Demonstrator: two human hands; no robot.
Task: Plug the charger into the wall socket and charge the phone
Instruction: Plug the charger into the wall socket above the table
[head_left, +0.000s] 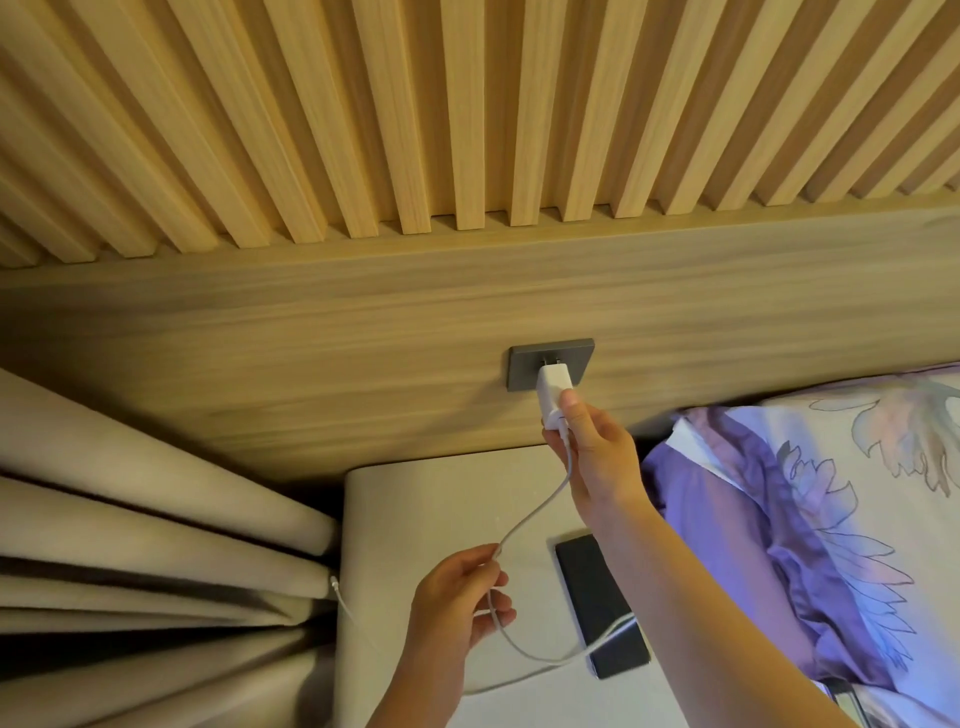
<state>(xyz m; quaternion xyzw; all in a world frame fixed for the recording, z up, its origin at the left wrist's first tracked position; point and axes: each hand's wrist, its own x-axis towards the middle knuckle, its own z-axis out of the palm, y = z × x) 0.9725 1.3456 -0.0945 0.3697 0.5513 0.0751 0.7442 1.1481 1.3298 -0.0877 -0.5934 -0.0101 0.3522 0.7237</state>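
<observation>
A white charger (553, 393) is at the dark grey wall socket (523, 368) on the wooden panel, its prongs partly visible at the socket face. My right hand (597, 457) pinches the charger's lower end. The white cable (535, 512) runs down from it to my left hand (457, 608), which holds it loosely between fingers. The cable loops on across a dark phone (597, 608) lying face up on the grey bedside table (415, 519), and its free end (335, 584) hangs over the table's left edge.
Beige curtain folds (156, 545) hang left of the table. A purple flowered pillow and bedding (805, 493) lie to the right. Vertical wooden slats (467, 114) cover the wall above the panel.
</observation>
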